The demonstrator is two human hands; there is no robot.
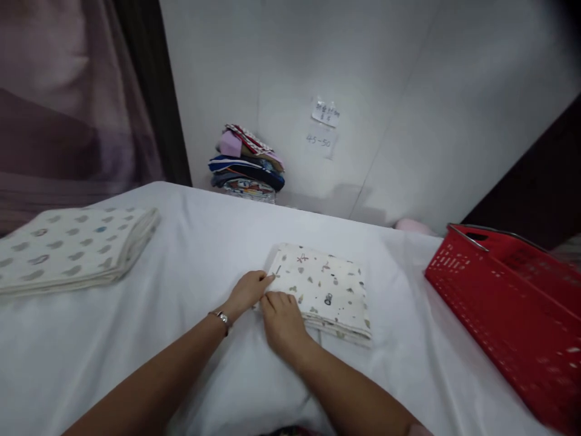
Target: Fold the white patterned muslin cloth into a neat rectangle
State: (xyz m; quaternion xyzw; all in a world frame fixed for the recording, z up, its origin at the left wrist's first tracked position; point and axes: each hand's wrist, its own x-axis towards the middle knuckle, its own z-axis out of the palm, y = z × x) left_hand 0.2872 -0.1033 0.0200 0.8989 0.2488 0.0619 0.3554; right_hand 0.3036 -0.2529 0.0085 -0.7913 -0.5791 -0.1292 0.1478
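Note:
A folded white cloth [329, 287] with small printed figures lies flat on the white-covered table, in front of me. My left hand [249, 289], with a bracelet at the wrist, pinches the cloth's left edge between thumb and fingers. Right beside it, my right hand [282, 321] is closed over the near left corner of the same cloth, its fingertips curled under and partly hidden. The layers of the fold show along the near edge.
A larger folded cloth with grey spots [72, 245] lies at the left. At the right stands a red plastic basket [503, 303]. Beyond the table's far edge are a stack of folded fabrics [247, 163] and a wall with paper notes [325, 113].

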